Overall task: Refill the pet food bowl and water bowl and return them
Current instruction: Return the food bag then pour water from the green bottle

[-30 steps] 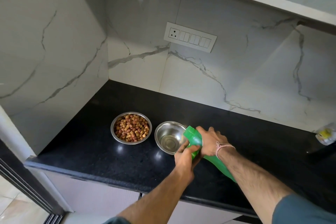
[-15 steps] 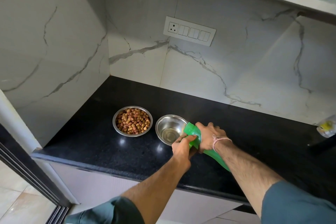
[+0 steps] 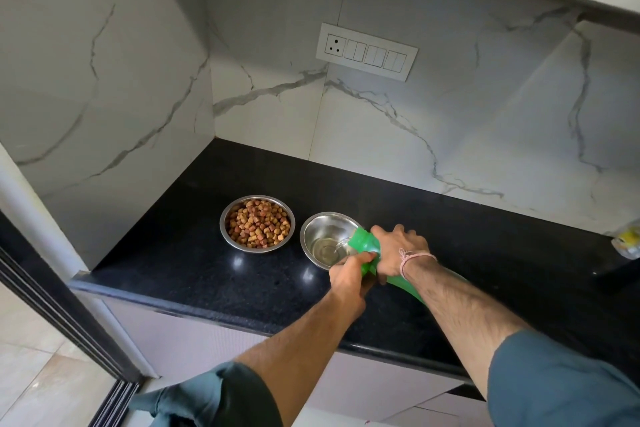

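Change: one second ago the water bowl [image 3: 329, 240] showed a dry steel bottom; half a second ago a thin film of water lay in it; now a shallow pool covers the bottom and a clear stream runs in from the mouth of the green bottle [image 3: 364, 246].
Bottle attitude: tilted steeply, mouth down over the near right rim of the water bowl, body trailing back under the right forearm.
Right hand [image 3: 394, 248]: fingers closed around the bottle's upper part, carrying the tilt.
Left hand [image 3: 349, 274]: fingers closed on the bottle from below, near the neck, steadying it.
Food bowl [image 3: 257, 220]: on the black desk [image 3: 180, 263], just left of the water bowl, heaped with brown kibble; unchanged across all three views.
Water bowl position: on the desk, just beside the food bowl, rims close but apart.
Task meaning: judged, the food refill is complete and the water refill is under way, level low.
Remaining: fill further, right the bottle, return both bowls.
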The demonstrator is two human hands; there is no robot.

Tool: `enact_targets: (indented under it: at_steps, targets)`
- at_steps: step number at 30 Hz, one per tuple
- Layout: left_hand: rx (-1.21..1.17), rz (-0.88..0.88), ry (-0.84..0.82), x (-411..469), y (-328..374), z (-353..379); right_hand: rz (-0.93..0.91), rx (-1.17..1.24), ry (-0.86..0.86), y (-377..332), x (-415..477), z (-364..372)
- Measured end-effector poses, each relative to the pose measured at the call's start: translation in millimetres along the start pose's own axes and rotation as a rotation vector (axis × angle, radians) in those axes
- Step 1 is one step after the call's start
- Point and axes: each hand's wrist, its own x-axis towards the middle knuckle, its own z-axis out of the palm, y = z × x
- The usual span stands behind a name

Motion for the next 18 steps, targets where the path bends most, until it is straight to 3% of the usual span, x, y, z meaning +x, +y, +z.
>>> enact_targets:
  at_steps: [18]
  targets:
    - [0.026,-0.001,-0.012,4.1,0.1,3.2,0.027,-0.018,-0.024,0.0,-2.2,-8.8]
